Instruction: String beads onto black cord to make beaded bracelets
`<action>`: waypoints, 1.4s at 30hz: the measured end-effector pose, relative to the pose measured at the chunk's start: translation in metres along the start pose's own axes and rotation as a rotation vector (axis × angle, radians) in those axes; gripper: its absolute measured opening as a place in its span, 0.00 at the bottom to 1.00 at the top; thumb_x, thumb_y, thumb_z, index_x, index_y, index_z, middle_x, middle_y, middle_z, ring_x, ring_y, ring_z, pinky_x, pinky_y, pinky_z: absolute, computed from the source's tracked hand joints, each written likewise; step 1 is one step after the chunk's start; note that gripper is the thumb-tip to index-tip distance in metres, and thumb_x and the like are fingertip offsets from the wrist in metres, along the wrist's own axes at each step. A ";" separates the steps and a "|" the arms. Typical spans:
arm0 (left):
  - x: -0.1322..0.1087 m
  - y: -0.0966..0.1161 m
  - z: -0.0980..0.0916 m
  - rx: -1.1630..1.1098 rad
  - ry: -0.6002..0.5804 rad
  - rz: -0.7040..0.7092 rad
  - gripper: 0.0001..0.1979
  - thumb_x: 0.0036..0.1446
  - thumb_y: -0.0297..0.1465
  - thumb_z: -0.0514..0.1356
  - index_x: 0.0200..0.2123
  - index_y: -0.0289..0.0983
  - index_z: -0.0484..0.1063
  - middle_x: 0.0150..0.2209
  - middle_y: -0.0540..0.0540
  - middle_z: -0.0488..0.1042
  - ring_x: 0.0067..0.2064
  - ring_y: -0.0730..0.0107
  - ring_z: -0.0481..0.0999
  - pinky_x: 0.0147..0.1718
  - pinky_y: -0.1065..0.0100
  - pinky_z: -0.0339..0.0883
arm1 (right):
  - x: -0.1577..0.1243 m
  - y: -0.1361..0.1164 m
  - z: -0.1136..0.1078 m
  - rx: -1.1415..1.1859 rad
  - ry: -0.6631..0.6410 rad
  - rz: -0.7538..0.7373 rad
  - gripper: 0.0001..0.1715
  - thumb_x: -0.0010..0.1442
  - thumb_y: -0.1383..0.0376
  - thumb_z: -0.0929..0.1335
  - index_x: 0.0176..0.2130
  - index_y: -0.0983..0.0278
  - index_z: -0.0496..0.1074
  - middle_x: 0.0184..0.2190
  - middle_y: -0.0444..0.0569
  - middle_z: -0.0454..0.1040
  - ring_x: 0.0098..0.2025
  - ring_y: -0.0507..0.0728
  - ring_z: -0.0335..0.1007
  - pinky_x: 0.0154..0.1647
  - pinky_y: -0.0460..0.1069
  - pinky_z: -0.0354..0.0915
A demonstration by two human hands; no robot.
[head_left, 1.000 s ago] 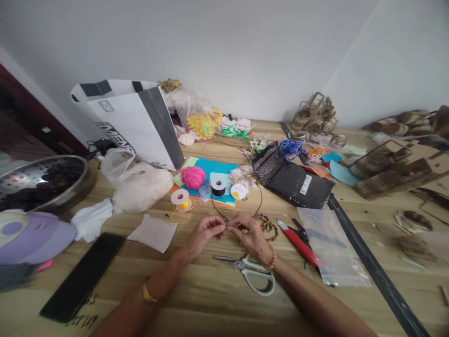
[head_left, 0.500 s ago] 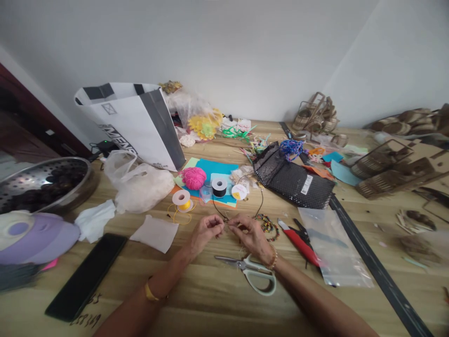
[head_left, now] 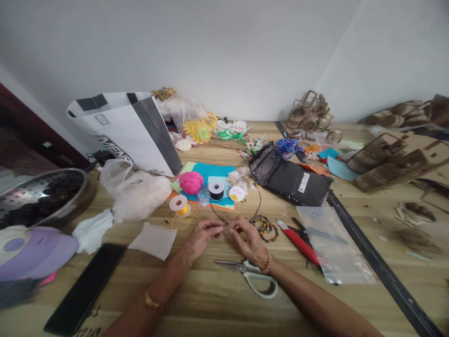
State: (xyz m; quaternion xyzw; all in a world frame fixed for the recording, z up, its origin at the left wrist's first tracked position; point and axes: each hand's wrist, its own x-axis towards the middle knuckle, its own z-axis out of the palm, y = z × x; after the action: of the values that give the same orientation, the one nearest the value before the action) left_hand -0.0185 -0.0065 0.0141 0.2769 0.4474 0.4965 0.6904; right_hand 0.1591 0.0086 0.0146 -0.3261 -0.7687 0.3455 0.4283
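My left hand [head_left: 207,234] and my right hand [head_left: 246,238] face each other over the middle of the table, fingertips pinched and close together. Between them runs a thin black cord [head_left: 218,214], both hands closed on it; its exact ends are hidden by my fingers. The cord reaches up toward a spool of black cord [head_left: 216,190], and another stretch loops up to the right. Beaded bracelets [head_left: 265,228] in mixed colours lie just right of my right hand. Below the hands rest scissors [head_left: 259,280] with pale green handles, partly under my right wrist.
Left of the hands are a yellow cord spool [head_left: 179,204], a white pouch [head_left: 153,240] and a black phone-like slab [head_left: 86,289]. Pink yarn [head_left: 190,182] sits behind. Red-handled pliers [head_left: 300,243], a clear plastic bag [head_left: 333,248] and a black bubble mailer [head_left: 291,177] lie right.
The view has shifted slightly. My fingertips stay pinched at the cord, and the right hand's fingers have curled a little more. The objects on the table have not moved.
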 end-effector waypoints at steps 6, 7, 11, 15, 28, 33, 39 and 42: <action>0.001 0.000 -0.004 0.033 -0.019 0.000 0.12 0.33 0.30 0.74 0.27 0.35 0.81 0.24 0.48 0.77 0.26 0.75 0.70 0.29 0.71 0.62 | 0.000 -0.007 -0.001 -0.025 0.000 -0.101 0.08 0.65 0.67 0.61 0.34 0.63 0.67 0.29 0.47 0.70 0.29 0.53 0.65 0.31 0.47 0.62; 0.001 0.000 -0.004 0.041 -0.017 -0.002 0.12 0.34 0.30 0.74 0.27 0.35 0.81 0.24 0.48 0.78 0.26 0.75 0.70 0.29 0.71 0.62 | 0.001 -0.007 -0.002 -0.021 -0.006 -0.083 0.08 0.65 0.67 0.61 0.33 0.63 0.66 0.28 0.47 0.70 0.29 0.53 0.65 0.31 0.47 0.62; 0.003 -0.002 -0.006 0.046 0.007 0.002 0.12 0.35 0.30 0.74 0.28 0.35 0.81 0.25 0.48 0.78 0.26 0.75 0.70 0.30 0.71 0.63 | 0.003 -0.005 -0.005 0.039 -0.058 0.058 0.09 0.64 0.65 0.62 0.32 0.64 0.67 0.27 0.46 0.69 0.30 0.53 0.65 0.32 0.47 0.62; 0.004 -0.002 -0.005 0.037 0.021 0.000 0.13 0.35 0.30 0.73 0.29 0.34 0.81 0.25 0.47 0.79 0.27 0.74 0.71 0.30 0.71 0.63 | 0.005 -0.002 -0.005 0.126 -0.083 0.177 0.10 0.63 0.63 0.63 0.32 0.65 0.68 0.27 0.46 0.69 0.30 0.52 0.64 0.31 0.46 0.61; 0.003 -0.003 -0.003 0.051 0.018 -0.004 0.13 0.36 0.32 0.73 0.28 0.34 0.81 0.26 0.47 0.78 0.27 0.73 0.71 0.31 0.69 0.63 | 0.005 -0.002 -0.005 0.205 -0.183 0.213 0.11 0.63 0.62 0.63 0.31 0.65 0.67 0.26 0.45 0.67 0.28 0.50 0.61 0.29 0.45 0.59; 0.003 -0.002 -0.002 0.068 -0.006 0.001 0.11 0.37 0.33 0.73 0.27 0.36 0.81 0.25 0.48 0.78 0.27 0.74 0.70 0.31 0.70 0.63 | 0.006 -0.004 -0.006 0.212 -0.200 0.222 0.11 0.63 0.62 0.63 0.31 0.65 0.67 0.26 0.44 0.66 0.28 0.51 0.60 0.29 0.45 0.59; 0.002 -0.001 0.001 0.081 0.003 0.017 0.11 0.37 0.33 0.72 0.27 0.35 0.81 0.25 0.47 0.78 0.28 0.72 0.70 0.32 0.69 0.62 | 0.005 -0.002 -0.005 0.202 -0.202 0.207 0.12 0.64 0.61 0.63 0.31 0.65 0.67 0.26 0.44 0.67 0.28 0.51 0.61 0.29 0.45 0.59; 0.001 -0.001 0.001 0.084 -0.004 0.016 0.11 0.37 0.33 0.72 0.28 0.35 0.81 0.25 0.47 0.78 0.28 0.72 0.70 0.32 0.68 0.62 | 0.005 -0.001 -0.005 0.209 -0.201 0.213 0.12 0.64 0.62 0.63 0.31 0.65 0.67 0.26 0.44 0.67 0.28 0.50 0.61 0.29 0.44 0.59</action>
State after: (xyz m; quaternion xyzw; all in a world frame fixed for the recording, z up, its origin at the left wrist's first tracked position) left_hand -0.0174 -0.0054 0.0132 0.3099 0.4643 0.4823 0.6751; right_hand 0.1610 0.0129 0.0197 -0.3230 -0.7288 0.4978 0.3417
